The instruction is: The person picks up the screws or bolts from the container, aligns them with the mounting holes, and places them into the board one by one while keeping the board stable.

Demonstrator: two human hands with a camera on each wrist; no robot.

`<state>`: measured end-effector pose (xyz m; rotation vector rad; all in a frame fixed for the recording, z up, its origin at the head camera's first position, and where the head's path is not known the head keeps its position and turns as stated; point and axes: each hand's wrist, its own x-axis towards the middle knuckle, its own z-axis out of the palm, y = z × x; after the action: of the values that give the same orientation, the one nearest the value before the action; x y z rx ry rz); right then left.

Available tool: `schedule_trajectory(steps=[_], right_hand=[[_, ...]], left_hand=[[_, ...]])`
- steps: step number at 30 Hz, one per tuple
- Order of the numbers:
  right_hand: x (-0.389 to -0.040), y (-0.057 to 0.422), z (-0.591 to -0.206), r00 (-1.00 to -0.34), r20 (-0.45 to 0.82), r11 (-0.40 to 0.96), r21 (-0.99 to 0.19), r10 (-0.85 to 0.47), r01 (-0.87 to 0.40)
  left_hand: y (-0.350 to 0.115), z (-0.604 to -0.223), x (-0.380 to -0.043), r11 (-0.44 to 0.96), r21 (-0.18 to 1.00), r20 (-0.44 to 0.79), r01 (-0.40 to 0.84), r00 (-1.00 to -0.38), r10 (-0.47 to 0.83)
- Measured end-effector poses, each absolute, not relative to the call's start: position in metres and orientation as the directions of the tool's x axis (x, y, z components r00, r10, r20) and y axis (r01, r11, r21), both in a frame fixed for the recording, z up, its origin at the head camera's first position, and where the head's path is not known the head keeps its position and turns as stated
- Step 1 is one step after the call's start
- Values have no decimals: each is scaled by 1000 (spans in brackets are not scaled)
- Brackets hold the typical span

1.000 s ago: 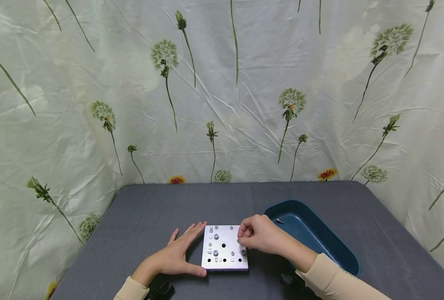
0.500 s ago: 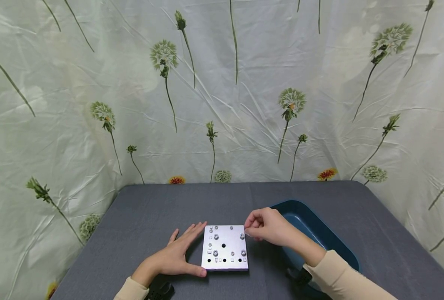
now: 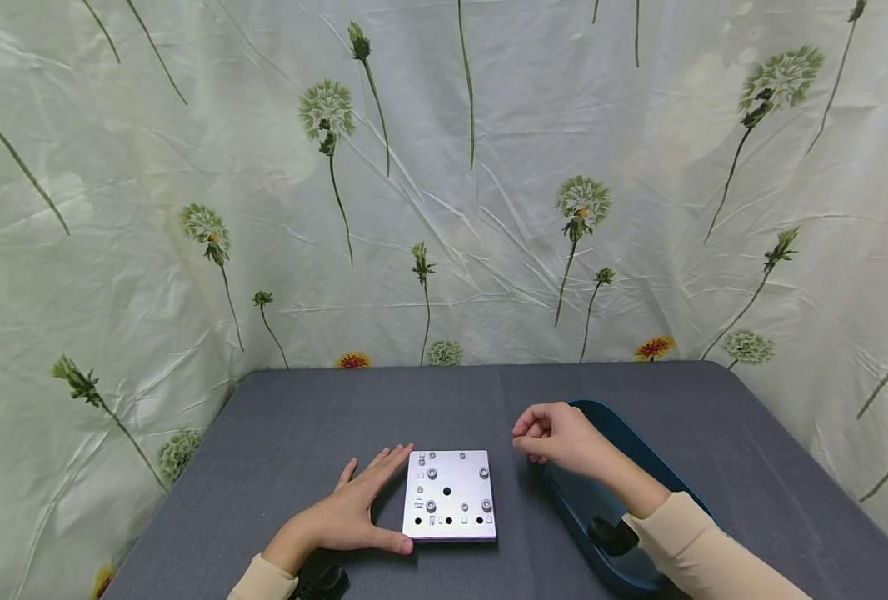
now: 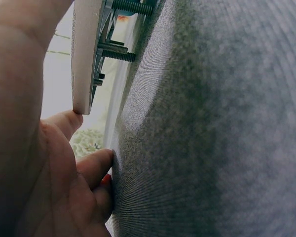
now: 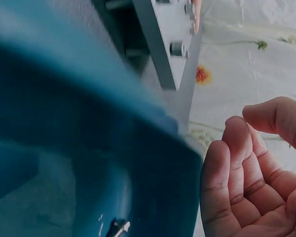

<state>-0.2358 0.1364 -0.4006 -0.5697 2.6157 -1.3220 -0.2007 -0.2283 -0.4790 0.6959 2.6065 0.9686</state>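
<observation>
A square silvery metal plate (image 3: 451, 476) with dark holes carries several socket-head screws (image 3: 485, 472) and small fittings. My left hand (image 3: 350, 510) lies spread at its left side, the index fingertip at the far left corner and the thumb at the near left corner. In the left wrist view, threaded shanks (image 4: 119, 53) stick out from the plate's underside. My right hand (image 3: 560, 435) hovers over the tray's left rim, fingers loosely bent; the right wrist view shows nothing between thumb and index finger. A small screw (image 5: 119, 228) lies inside the tray.
The blue tray (image 3: 642, 454) stands right of the plate, partly covered by my right forearm. Grey cloth (image 3: 384, 404) covers the table. A flower-print curtain (image 3: 489, 208) hangs behind its far edge.
My right hand has left the screw at the plate's far right and moved right and away to the tray rim, uncovering that screw. The left hand and plate stay put.
</observation>
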Motion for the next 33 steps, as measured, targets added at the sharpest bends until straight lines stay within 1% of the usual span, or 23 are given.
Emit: schedule_trajectory(steps=[19,33], right_hand=[[-253,166,-412,-938,-7,579,-788,-347,-209],[-258,180,-419,-954,-46,652,-739,-296,-167]], left_hand=[[-228,-477,-200,664,671,-97,331,-848,521],[-229,-477,-201,657,676,-96,334,-844,528]])
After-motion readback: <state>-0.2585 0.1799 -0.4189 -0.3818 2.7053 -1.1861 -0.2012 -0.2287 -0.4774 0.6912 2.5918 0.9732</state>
